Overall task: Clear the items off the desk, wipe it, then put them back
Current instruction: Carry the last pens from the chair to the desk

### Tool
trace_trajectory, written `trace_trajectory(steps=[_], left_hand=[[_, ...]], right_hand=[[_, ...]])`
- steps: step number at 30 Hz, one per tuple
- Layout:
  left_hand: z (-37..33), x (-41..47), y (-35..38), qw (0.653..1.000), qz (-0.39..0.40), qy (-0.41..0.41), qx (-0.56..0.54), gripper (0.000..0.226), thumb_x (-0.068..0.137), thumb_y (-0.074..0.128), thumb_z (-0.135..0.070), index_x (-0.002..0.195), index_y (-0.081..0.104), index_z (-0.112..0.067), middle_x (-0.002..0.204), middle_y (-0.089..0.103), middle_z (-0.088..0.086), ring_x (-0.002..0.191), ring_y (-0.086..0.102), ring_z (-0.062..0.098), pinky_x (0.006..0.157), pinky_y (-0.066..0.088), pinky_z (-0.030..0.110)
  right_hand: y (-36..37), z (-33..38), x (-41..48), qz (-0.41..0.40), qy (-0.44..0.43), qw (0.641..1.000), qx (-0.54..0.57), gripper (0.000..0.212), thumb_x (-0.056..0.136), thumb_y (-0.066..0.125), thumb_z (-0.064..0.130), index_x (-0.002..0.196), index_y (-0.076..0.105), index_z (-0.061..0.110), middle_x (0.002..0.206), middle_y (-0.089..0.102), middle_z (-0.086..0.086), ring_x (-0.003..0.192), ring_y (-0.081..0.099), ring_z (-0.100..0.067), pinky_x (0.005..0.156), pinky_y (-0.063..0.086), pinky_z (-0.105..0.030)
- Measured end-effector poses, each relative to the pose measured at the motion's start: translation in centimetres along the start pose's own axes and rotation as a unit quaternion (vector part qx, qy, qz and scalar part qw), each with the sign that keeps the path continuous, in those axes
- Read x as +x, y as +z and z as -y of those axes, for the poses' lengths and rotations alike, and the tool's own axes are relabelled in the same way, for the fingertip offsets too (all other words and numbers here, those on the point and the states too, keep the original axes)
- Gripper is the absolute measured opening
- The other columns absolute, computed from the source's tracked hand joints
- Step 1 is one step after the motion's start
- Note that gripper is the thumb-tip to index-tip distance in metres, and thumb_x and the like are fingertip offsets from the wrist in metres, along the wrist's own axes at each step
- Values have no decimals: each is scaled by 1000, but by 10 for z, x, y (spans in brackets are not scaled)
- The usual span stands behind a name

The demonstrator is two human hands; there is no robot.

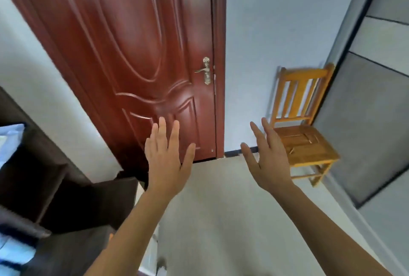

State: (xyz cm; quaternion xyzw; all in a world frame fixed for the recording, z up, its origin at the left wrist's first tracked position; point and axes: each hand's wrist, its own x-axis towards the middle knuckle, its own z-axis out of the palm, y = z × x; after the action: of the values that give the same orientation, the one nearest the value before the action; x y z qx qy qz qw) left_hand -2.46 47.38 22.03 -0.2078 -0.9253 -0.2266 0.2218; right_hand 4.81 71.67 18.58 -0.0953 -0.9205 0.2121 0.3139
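Note:
Both my hands are raised in front of me with fingers spread and nothing in them. My left hand [167, 156] hovers before the lower part of a red-brown door. My right hand [266, 157] hovers beside it, in front of the wall and a wooden chair. A dark brown piece of furniture [73, 205] fills the lower left; whether it is the desk I cannot tell. Light blue items [10, 138] lie on it at the far left edge, blurred.
The closed red-brown door [132, 54] with a brass handle [205, 71] stands straight ahead. A yellow wooden chair [303, 134] stands against the pale wall at right. A grey panelled wardrobe [376, 98] lines the right side. Pale floor [221, 209] lies below my arms.

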Motion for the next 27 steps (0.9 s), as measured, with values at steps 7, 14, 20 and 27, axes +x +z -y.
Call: trace_trajectory(steps=[7, 14, 20, 27], left_hand=[[-162, 85, 131, 994, 61, 77, -49, 68, 100, 36, -53, 157, 24, -18, 167, 4, 10, 154, 2, 29, 121, 12, 51], [-246, 156, 214, 987, 96, 101, -77, 69, 98, 40, -52, 157, 25, -20, 167, 5, 10, 154, 3, 29, 121, 14, 54], [-271, 223, 312, 983, 131, 100, -83, 72, 97, 37, -56, 158, 20, -22, 167, 2, 9, 154, 1, 27, 122, 13, 53], [-300, 324, 450, 971, 185, 82, -130, 76, 93, 30, -63, 158, 13, -28, 167, -6, 2, 154, -5, 22, 123, 8, 50]], right_hand=[[-56, -177, 56, -9, 65, 998, -15, 61, 101, 39, 57, 151, 41, 21, 161, 32, -8, 146, 34, -28, 114, 36, -51], [-87, -292, 120, 6, 122, 991, -47, 59, 102, 46, 55, 155, 33, 32, 165, 24, -3, 147, 31, -27, 115, 36, -51], [-66, -382, 167, 27, 203, 976, -68, 68, 96, 35, 68, 156, 25, 38, 167, 16, 0, 150, 25, -27, 117, 33, -53], [-31, -496, 250, 66, 281, 949, -128, 69, 97, 39, 67, 156, 14, 43, 168, 8, 4, 153, 19, -25, 117, 32, -53]])
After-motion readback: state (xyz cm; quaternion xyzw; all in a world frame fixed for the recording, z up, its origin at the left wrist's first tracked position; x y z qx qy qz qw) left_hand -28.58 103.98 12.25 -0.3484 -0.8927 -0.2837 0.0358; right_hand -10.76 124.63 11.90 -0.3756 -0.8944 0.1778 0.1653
